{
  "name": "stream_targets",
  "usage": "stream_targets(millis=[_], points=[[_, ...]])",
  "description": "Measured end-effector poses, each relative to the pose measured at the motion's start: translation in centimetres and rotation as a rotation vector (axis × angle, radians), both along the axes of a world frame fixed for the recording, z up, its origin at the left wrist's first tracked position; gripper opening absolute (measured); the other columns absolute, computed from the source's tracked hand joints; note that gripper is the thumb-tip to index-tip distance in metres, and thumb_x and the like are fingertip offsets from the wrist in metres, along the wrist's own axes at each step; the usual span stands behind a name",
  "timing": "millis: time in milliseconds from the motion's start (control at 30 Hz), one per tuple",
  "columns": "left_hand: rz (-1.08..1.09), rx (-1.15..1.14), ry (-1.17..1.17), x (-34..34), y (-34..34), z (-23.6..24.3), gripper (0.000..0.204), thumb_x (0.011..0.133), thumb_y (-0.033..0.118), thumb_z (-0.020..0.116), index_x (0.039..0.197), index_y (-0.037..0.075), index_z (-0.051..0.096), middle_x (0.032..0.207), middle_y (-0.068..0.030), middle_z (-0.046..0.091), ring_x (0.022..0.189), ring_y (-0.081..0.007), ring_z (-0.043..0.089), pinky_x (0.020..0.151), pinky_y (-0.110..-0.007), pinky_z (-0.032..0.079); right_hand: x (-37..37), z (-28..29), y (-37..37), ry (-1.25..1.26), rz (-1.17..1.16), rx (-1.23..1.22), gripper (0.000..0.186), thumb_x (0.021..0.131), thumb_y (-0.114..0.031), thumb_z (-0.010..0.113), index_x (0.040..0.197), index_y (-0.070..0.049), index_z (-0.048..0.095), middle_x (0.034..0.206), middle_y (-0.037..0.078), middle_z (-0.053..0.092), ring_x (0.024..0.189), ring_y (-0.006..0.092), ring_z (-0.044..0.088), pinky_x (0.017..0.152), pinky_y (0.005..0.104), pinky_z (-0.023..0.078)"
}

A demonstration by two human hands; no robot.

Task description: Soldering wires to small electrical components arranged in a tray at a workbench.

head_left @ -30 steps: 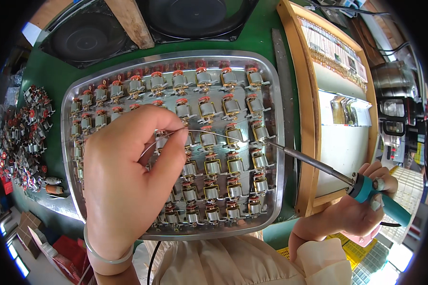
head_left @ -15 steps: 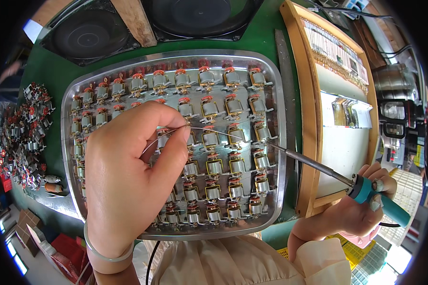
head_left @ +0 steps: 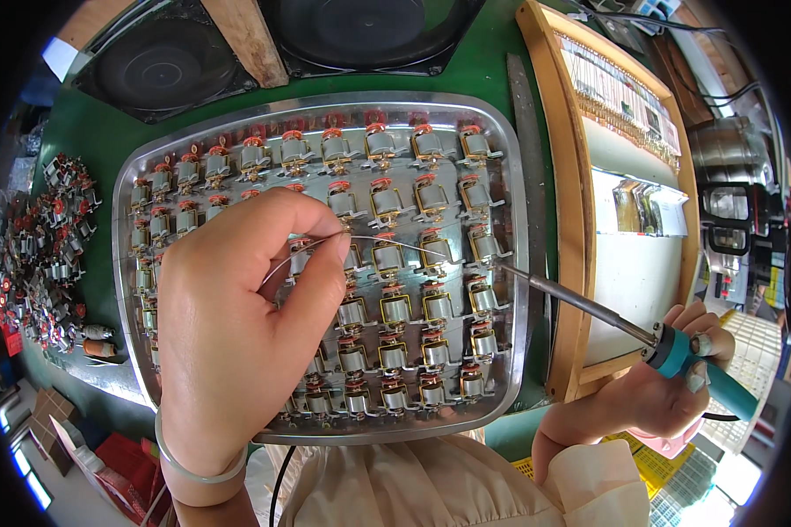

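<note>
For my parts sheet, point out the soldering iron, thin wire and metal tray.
Soldering iron [head_left: 589, 305]: head view, metal shaft.
Thin wire [head_left: 404, 244]: head view, free stretch.
Metal tray [head_left: 519, 211]: head view, right rim.

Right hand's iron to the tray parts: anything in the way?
Nothing visible. The soldering iron in the right hand crosses over the tray's right rim, tip beside a metal part in the rightmost column. The wire ends left of that part.

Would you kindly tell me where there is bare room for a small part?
Bare green bench shows between the tray, parts pile and left black unit; another green patch lies between the right black unit and metal strip. The tray is crowded with components, the left hand above it.
</note>
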State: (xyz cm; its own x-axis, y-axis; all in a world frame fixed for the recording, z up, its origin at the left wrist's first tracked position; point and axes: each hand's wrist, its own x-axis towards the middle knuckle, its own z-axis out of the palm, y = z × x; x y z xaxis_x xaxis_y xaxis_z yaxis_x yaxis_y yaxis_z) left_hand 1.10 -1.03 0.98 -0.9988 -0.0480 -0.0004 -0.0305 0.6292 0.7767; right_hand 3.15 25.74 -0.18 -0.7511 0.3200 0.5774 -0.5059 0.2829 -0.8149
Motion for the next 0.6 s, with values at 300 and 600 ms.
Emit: stream_targets(millis=[300,600], points=[[0.004,0.028,-0.005,0.1,-0.3,-0.2,0.004,0.071,0.001,0.057,0.073,0.000,0.054,0.061,0.0042,0.048,0.048,0.0007,0.030,0.042,-0.015,0.022,-0.1,0.3,-0.4,0.059,-0.062,-0.056,0.020,0.060,-0.020,0.046,0.068,-0.005,0.036,0.057,0.005,0.031,0.054,0.0127,0.026,0.048,0.0246,0.021],[0.006,0.013,0.011,0.1,-0.4,-0.3,0.004,0.071,0.001,0.058,0.072,0.000,0.054,0.059,0.0040,0.047,0.047,0.0001,0.028,0.042,-0.016,0.021,0.0,0.4,-0.1,-0.001,0.026,0.049,0.020,0.064,-0.022,0.048,0.069,-0.005,0.039,0.056,0.004,0.033,0.051,0.0121,0.028,0.046,0.0237,0.023]])
